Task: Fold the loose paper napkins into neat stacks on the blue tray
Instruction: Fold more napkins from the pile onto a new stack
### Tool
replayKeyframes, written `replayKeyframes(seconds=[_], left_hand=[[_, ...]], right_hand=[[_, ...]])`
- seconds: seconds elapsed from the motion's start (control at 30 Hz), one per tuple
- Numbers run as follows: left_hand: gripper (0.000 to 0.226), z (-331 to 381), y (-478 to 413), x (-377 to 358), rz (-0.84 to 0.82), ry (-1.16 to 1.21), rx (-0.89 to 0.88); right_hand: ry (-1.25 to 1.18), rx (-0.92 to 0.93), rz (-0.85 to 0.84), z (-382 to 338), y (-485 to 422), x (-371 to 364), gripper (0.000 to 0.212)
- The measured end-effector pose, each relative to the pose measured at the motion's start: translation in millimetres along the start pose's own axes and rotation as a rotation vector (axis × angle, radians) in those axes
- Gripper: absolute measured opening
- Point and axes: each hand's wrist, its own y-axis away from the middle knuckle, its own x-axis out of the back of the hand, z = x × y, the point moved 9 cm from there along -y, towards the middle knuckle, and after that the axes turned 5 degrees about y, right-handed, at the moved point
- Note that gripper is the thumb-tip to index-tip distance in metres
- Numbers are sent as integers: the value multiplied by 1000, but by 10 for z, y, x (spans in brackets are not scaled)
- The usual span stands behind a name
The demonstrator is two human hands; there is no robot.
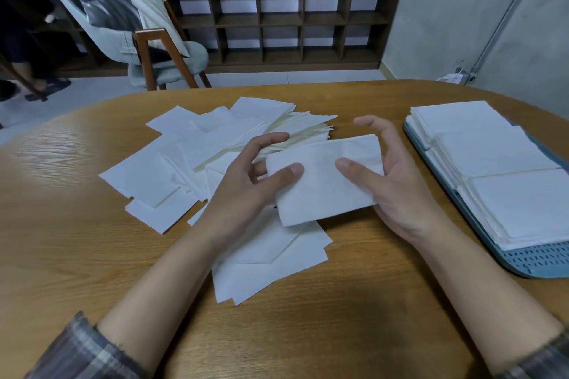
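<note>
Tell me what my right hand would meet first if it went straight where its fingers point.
Probably the far corner of the loose napkin pile; the right hand points forward-left, but its height is unclear.

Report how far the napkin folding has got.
Done: stacks of folded napkins cover most of the blue tray on the right. In hand: the left hand and right hand pinch one folded napkin between thumbs and fingers above the table. Left: a big loose pile lies scattered on the table behind and under the hands, so plenty remains.
</note>
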Motion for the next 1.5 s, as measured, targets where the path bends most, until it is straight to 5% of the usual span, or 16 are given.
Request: replayKeyframes(seconds=[0.13, 0.27, 0.37, 0.53, 0.7, 0.77, 0.9, 1.1, 1.33, 1.5], left_hand=[[50, 11, 29, -78, -55, -96, -28], [47, 113, 18, -14, 8, -296, -190], [55, 142, 1, 9, -10, -336, -211], [63, 142, 19, 6, -83, -773, -347], [45, -90, 134, -23, -325, -918, -111], [42, -123, 162, -84, -336, -954, -157], [14, -4, 147, -69, -255, -810, -243], [7, 68, 111, 43, -204, -311, -109], [7, 31, 96, 15, -191, -266, -58], [9, 2, 85, 14, -178, -285, -43]], right_hand=[[359, 49, 100, 17, 0, 60, 45], [165, 32, -31, 15, -9, -13, 37], [358, 77, -82, 37, -21, -38, 20], [438, 61, 97, 102, -65, 175, 28], [453, 84, 135, 124, -54, 220, 27], [456, 81, 146, 130, -39, 215, 27], [440, 89, 157, 115, -12, 224, 27], [380, 130, 102, 40, 20, 145, 25], [283, 108, -193, 127, 65, -269, 49], [320, 72, -149, 204, 42, -269, 31]])
